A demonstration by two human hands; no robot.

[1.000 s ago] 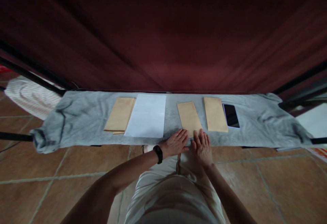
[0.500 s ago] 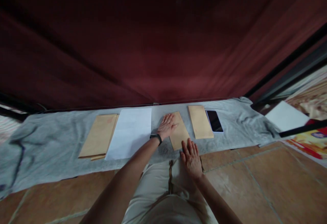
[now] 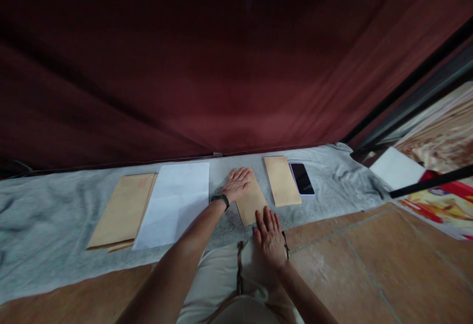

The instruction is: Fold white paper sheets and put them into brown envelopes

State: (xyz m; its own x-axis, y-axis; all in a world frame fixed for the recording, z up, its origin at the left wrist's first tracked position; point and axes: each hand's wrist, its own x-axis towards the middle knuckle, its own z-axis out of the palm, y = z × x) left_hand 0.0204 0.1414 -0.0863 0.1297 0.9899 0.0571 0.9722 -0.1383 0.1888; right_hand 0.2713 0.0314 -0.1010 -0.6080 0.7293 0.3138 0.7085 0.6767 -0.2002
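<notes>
A brown paper envelope (image 3: 252, 197) lies slightly slanted on the grey cloth in front of me. My left hand (image 3: 236, 184), with a dark band on its wrist, rests flat over the envelope's upper left part, fingers stretched out. At the lower right corner, the fingertips of my right hand (image 3: 270, 235) touch the envelope, its fingers extended and a little apart. To the right lies a second brown envelope or stack of them (image 3: 283, 181). On the left are white paper sheets (image 3: 177, 200), and beyond them a pile of larger brown envelopes (image 3: 123, 208).
A phone (image 3: 303, 179) lies right of the second envelope. The grey cloth (image 3: 332, 181) covers a long narrow surface before a dark red curtain (image 3: 236, 87). At right are a dark metal bar (image 3: 432, 181), a white card (image 3: 397, 167) and a colourful printed package (image 3: 439, 203). Tiled floor (image 3: 362, 260) lies below.
The view has shifted, so the things on the cloth appear further left and slightly lower. Both hands stay on the envelope, flat, with little visible movement against it.
</notes>
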